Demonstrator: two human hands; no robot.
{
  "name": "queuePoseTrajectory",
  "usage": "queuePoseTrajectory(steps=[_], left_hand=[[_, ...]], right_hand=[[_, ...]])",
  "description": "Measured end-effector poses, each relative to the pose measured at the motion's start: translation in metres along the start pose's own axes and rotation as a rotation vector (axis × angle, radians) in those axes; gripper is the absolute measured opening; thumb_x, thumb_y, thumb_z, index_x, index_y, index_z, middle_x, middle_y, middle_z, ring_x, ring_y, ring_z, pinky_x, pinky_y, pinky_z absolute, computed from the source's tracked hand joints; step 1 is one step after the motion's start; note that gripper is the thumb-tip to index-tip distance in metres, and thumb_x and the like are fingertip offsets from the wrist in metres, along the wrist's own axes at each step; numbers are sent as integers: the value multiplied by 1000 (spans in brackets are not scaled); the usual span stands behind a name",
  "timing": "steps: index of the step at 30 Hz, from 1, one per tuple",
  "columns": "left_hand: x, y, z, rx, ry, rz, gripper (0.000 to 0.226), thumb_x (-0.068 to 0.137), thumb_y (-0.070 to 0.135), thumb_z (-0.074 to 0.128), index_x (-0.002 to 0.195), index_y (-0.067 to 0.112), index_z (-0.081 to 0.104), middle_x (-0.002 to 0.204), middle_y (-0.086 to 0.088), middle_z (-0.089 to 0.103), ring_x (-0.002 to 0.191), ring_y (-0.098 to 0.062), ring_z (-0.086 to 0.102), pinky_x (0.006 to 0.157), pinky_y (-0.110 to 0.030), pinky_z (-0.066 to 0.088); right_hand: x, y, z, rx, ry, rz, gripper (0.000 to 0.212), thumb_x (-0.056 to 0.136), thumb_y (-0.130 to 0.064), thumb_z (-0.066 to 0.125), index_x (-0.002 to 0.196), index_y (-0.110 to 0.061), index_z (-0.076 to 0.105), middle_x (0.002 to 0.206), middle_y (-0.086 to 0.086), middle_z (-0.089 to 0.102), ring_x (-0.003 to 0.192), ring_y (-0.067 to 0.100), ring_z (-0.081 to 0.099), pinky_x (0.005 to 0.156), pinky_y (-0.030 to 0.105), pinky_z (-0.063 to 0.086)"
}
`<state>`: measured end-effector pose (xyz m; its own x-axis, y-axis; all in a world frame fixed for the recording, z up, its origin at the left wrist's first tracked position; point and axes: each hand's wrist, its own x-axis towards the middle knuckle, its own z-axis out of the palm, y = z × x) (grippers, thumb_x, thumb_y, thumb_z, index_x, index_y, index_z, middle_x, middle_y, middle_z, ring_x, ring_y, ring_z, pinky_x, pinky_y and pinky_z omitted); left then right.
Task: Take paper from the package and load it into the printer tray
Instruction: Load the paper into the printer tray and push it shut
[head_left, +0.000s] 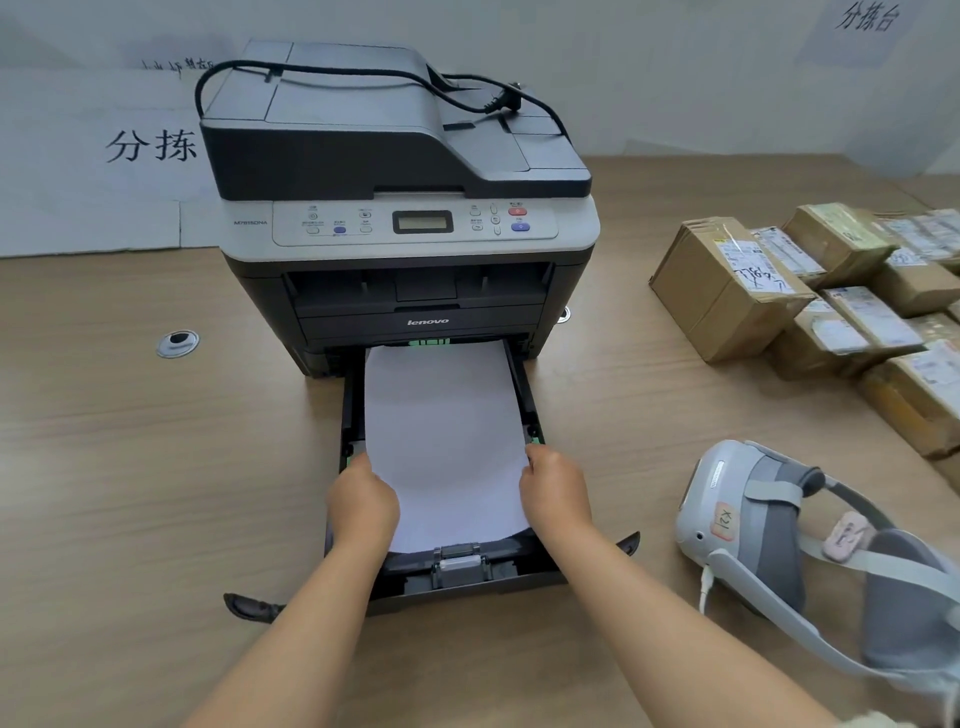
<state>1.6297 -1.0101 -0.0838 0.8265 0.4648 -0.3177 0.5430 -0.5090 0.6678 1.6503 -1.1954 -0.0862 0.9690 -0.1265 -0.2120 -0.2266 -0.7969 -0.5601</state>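
Presently, the paper (441, 441) lies in the pulled-out tray (535, 566) of the printer (400, 249), its far end reaching into the machine. The left hand (361, 501) and right hand (553, 493) grip the stack's near side edges, fingers closed on the paper. A headset (737, 514) rests near the tabletop's (130, 441) right edge, beside cardboard parcels (727, 286).
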Motion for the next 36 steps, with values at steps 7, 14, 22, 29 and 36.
queuePoseTrajectory(steps=[7, 14, 22, 29, 36], left_hand=[[1, 5, 9, 344, -158, -38, 57, 96, -1, 34, 148, -5, 11, 139, -22, 45, 125, -32, 49, 102, -34, 41], [-12, -1, 19, 521, -114, 88, 77, 92, 5, 45, 141, -19, -8, 154, -33, 5, 145, -38, 13, 118, -32, 22], [-34, 2, 20, 646, -176, 88, 74, 92, 6, 44, 145, -12, -4, 155, -31, 0, 146, -39, 7, 115, -38, 27], [-40, 0, 11, 810, -111, 173, 57, 88, 10, 49, 139, -6, 31, 142, -21, 39, 131, -31, 36, 100, -32, 44], [-37, -4, -11, 625, 30, 125, 45, 84, 0, 42, 129, 3, 40, 128, -13, 48, 117, -29, 45, 87, -36, 47]], right_hand=[[-8, -7, 2, -306, -9, -65, 29, 89, 11, 41, 114, 0, 55, 105, 17, 65, 71, 21, 44, 59, 26, 34], [-23, -9, 7, -367, -22, -128, 30, 87, 11, 45, 114, -1, 52, 123, 16, 56, 85, 28, 61, 62, 26, 36], [-33, -11, 8, -444, -26, -146, 32, 85, 6, 49, 117, 3, 51, 139, 19, 44, 95, 31, 63, 61, 27, 37], [-34, -6, 16, -543, 46, -183, 33, 31, -3, 85, 57, -1, 65, 58, 12, 66, 57, 26, 64, 42, 25, 51], [-42, -7, -7, -399, 15, -119, 28, 86, 0, 49, 114, 1, 54, 116, 15, 58, 110, 29, 52, 83, 33, 48]])
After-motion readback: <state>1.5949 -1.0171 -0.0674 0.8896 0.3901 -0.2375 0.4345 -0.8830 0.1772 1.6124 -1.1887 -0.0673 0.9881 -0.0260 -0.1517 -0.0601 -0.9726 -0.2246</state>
